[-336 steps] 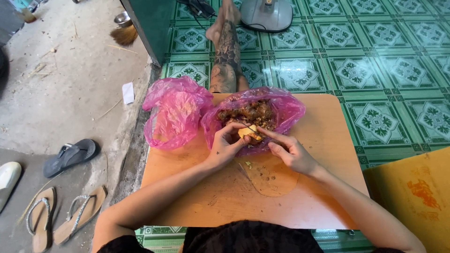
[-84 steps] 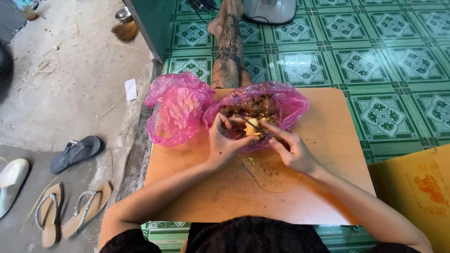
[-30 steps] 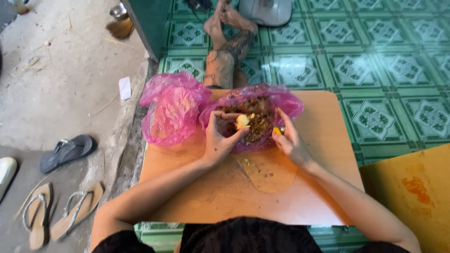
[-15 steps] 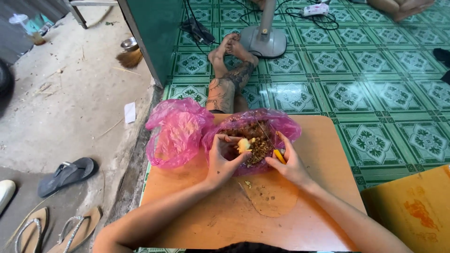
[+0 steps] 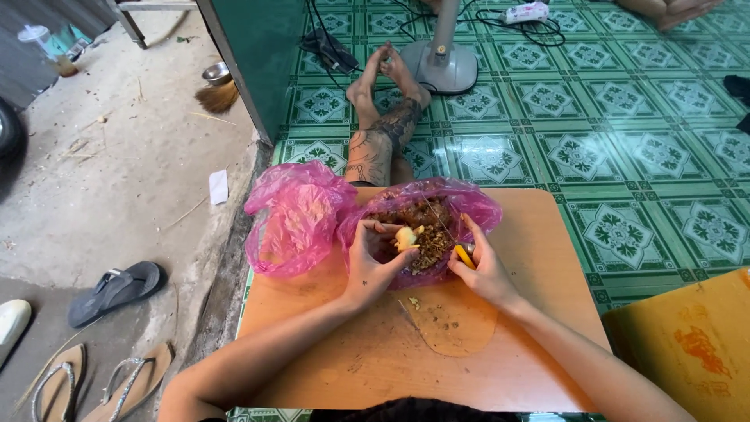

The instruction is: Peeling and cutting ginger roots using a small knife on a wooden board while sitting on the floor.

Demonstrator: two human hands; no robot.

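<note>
Head view only: left hand (image 5: pixel 373 270) pinches a small pale yellow peeled piece (image 5: pixel 406 236) between thumb and fingertips, fingers curled shut around it, held just over the open mouth of the right-hand pink bag (image 5: pixel 469 205). Piece looks lumpy, cream-yellow, with a bit of brown skin at one edge; can't tell what root or bulb it is. That bag is full of brown peelings and scraps (image 5: pixel 426 234), sits on the far middle of the low wooden table (image 5: pixel 547 258). Right hand (image 5: pixel 486 270) is closed on a yellow-handled tool (image 5: pixel 465 255), only the yellow end shows between the fingers, blade not visible; hand rests at the bag's near right edge. Second pink bag (image 5: pixel 293 219) stands just beside the first on the left, touching it, mouth bunched, contents not visible. A few scraps lie on a darker stained patch (image 5: pixel 453 320) of the table near the person. Beyond the table: another person's tattooed legs (image 5: pixel 383 117) stretched on green patterned tiles (image 5: pixel 625 141), fan base (image 5: pixel 441 66) by the feet. Left side is bare concrete with a dark sandal (image 5: pixel 113 291) and flip-flops (image 5: pixel 129 383). Versus half a second ago: hands and piece in nearly the same pose, right hand edged slightly closer to the bag; camera tilted up a little, showing more floor. Versus 2.8 s ago: hands were together working the piece, now apart.
</note>
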